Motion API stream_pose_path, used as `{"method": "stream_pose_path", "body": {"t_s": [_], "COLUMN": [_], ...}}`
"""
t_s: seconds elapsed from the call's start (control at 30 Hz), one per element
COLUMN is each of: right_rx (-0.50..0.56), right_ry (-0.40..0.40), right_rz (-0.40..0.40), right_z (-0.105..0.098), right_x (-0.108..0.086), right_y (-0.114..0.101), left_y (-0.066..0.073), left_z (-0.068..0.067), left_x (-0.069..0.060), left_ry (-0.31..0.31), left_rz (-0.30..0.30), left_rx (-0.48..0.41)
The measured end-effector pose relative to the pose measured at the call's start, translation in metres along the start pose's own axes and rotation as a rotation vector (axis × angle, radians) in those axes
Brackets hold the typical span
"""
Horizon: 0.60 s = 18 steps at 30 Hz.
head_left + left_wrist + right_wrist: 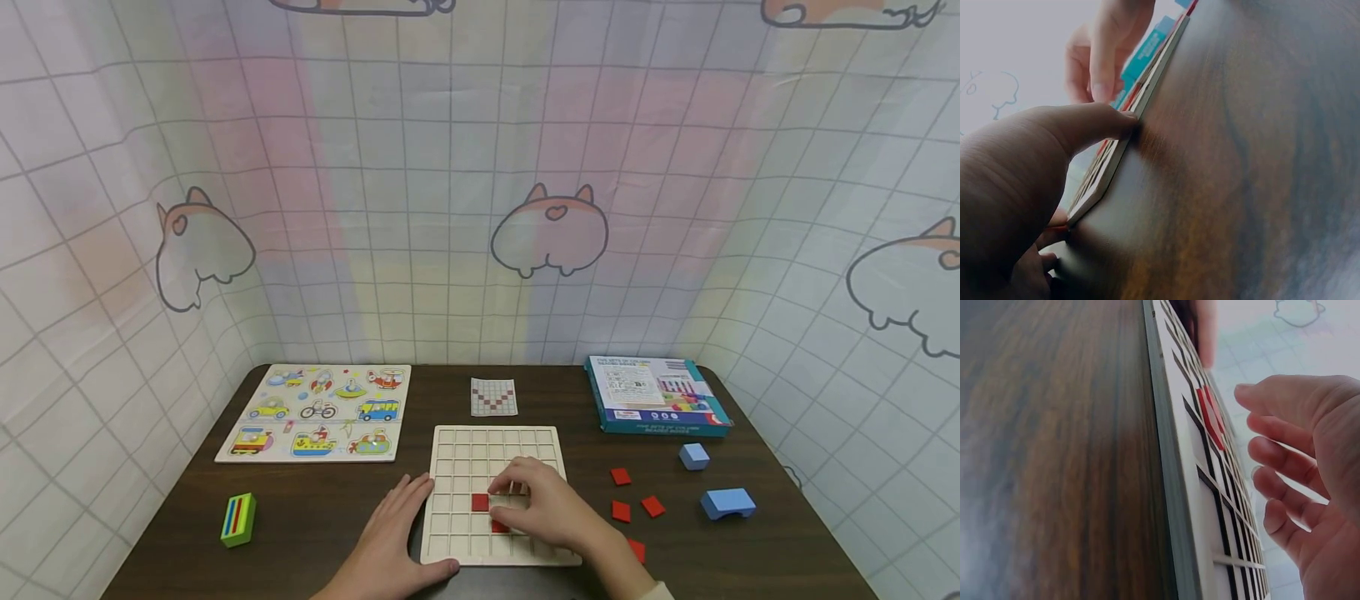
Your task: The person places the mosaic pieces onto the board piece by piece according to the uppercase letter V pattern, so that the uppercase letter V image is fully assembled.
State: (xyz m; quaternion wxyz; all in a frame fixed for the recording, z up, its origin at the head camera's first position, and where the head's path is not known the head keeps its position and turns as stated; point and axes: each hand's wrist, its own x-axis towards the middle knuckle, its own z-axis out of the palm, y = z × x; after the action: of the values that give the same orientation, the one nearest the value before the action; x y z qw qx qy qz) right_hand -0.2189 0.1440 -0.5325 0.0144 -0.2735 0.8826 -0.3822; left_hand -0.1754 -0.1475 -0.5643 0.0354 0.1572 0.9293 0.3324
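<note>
A pale wooden grid board [450, 546] lies on the dark table, with a red square tile [480, 502] in one cell and another red tile [499, 527] one row lower, to its right. My left hand [393, 533] rests at the board's left edge and near corner, fingers spread; in the left wrist view its thumb [1100, 122] touches the board's side. Over the board, beside the tiles, hovers my right hand [543, 508]. In the right wrist view, the right hand [1310, 456] has loosely bent, parted fingers with nothing visible between them.
Several loose red tiles [620, 511] lie right of the board, near a blue cube [693, 457] and blue arch block [727, 503]. Behind are a patterned card [493, 397] and a teal box [660, 396]. A picture puzzle [311, 412] and green block [238, 520] lie left.
</note>
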Motion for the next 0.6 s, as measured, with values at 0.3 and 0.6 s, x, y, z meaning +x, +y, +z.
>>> {"method": "stream_pose_path", "body": {"t_s": [0.3, 0.6], "right_rx": [0.023, 0.029], "right_ry": [0.008, -0.007], "right_rz": [0.017, 0.069], "right_z": [-0.01, -0.021], "right_x": [-0.013, -0.025], "right_y": [0.006, 0.01], "left_y": [-0.002, 0.0], "left_z": [0.001, 0.001], "left_x": [0.003, 0.0], "left_ry": [-0.023, 0.002], "left_rz": [-0.034, -0.009], "left_rx": [-0.022, 0.002]}}
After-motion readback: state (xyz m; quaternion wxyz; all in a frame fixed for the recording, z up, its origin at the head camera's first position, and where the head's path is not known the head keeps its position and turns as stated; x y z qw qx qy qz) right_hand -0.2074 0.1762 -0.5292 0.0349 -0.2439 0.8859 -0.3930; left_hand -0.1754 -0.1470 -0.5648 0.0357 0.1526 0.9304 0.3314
